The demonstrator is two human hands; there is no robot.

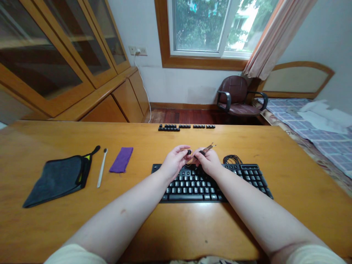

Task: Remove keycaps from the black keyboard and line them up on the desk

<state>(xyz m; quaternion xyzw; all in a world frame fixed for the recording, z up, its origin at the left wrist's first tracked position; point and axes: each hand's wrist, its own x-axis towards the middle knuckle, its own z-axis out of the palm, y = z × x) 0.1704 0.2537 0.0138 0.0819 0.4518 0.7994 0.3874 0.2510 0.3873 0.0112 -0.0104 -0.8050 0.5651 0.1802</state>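
A black keyboard [192,187] lies on the wooden desk, with both of my hands over its back edge. Between the fingertips of my left hand [176,159] is a small black keycap [189,152]. My right hand [210,161] is closed around a keycap puller [206,148], whose thin metal prongs point up and away to the right. The two hands nearly meet above the top rows of keys. My hands and forearms hide part of the keyboard. Loose black keycaps [169,129] stand in short rows along the desk's far edge.
On the left lie a dark grey cloth [63,172] with a black strap, a white toothbrush [102,168] and a purple cloth [121,160]. A coiled black cable [232,159] rests behind the keyboard. Beyond the desk are an office chair [236,93] and a bed [310,121].
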